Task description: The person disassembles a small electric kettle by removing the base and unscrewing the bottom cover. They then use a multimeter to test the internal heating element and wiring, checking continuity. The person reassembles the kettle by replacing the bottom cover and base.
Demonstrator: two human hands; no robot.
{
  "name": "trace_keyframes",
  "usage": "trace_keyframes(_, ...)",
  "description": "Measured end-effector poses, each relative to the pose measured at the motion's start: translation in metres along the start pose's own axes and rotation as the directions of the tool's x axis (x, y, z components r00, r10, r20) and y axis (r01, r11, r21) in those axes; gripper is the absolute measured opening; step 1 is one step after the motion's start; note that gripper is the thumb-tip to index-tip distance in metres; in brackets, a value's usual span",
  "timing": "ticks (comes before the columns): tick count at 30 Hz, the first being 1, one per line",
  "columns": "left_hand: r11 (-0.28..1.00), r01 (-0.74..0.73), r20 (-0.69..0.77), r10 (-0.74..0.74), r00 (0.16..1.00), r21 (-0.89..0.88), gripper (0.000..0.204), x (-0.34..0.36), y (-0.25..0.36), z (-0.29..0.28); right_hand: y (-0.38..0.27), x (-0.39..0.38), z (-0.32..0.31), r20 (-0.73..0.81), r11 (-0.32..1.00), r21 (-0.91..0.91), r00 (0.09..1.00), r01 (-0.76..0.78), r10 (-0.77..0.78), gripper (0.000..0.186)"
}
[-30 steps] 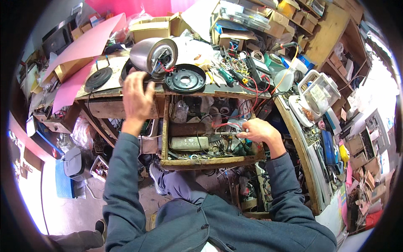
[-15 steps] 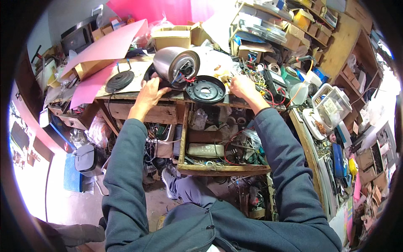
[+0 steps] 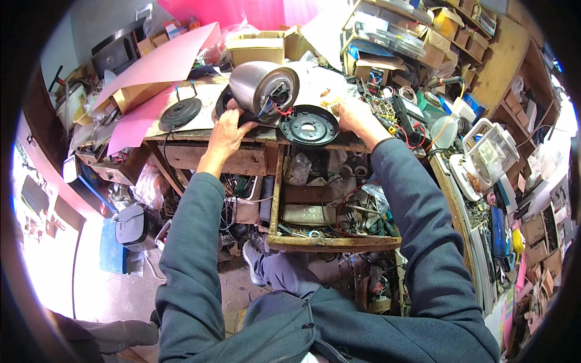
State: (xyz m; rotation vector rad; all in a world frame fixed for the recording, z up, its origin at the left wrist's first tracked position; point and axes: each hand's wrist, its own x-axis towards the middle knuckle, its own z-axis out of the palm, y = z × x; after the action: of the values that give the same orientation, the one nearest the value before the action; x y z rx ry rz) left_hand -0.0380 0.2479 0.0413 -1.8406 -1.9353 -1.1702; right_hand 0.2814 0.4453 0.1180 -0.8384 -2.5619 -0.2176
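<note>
A brushed-metal electric kettle (image 3: 257, 81) lies on its side on the workbench, its opened underside facing me with red and blue wires coming out. My left hand (image 3: 227, 136) is at its left side, fingers curled at the black handle and thumb stretched out below the body. Beside the kettle rests a round black bottom cover (image 3: 307, 127) with holes, at the bench's front edge. Just right of that cover is my right hand (image 3: 356, 114), its fingers closed at a small pale-yellow thing too unclear to name.
A round black kettle base (image 3: 181, 114) with a cord lies at left, near pink sheets (image 3: 160, 66). An open carton (image 3: 257, 49) stands behind. Wires and tools crowd the bench's right side. Below, an open wooden drawer (image 3: 333, 243) full of parts juts toward me.
My right hand has moved slightly away from me, past the cover's right edge. The whole view has shifted a little. My left hand stays at the kettle.
</note>
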Motion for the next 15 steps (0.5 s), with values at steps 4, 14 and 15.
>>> trace_keyframes(4,1.0,0.013,-0.003,-0.013,1.0,-0.01,0.052,-0.005,0.001,-0.01,-0.028,0.011,-0.033,0.335,0.949,-0.277,0.91,-0.151,0.243,0.035)
trace_keyframes(14,0.974,0.197,-0.015,-0.197,0.98,0.112,0.087,0.008,0.027,0.0,0.072,0.024,-0.022,-0.203,0.941,0.332,0.979,0.066,0.003,0.023)
trace_keyframes(15,0.972,0.211,-0.003,-0.211,0.977,0.105,0.087,0.006,0.026,-0.002,0.044,0.026,-0.028,-0.105,0.724,0.685,0.971,-0.086,0.215,0.022)
